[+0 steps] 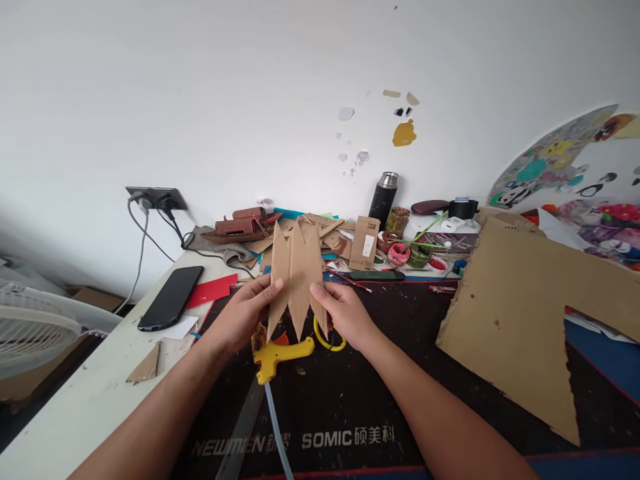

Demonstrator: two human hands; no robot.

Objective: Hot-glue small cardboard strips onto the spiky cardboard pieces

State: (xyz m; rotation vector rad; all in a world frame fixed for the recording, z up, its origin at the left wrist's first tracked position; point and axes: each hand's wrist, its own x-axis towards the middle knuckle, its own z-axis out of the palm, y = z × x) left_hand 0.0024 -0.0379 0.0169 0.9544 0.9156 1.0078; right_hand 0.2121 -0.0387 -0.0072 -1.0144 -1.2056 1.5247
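Between my two hands is a piece of brown cardboard with zigzag points cut along its top and bottom edges. My left hand grips its left edge, thumb on the front face. On the right edge my right hand holds it the same way, fingers behind and partly hidden. Just below the cardboard, a yellow hot glue gun lies on the black mat with a glue stick sticking out of it. A yellow scissor-like loop handle shows beside my right hand.
A metal ruler lies on the black mat. At right is a large cardboard sheet. A phone and red paper lie at left. Paint jars, a black thermos and cardboard scraps line the wall.
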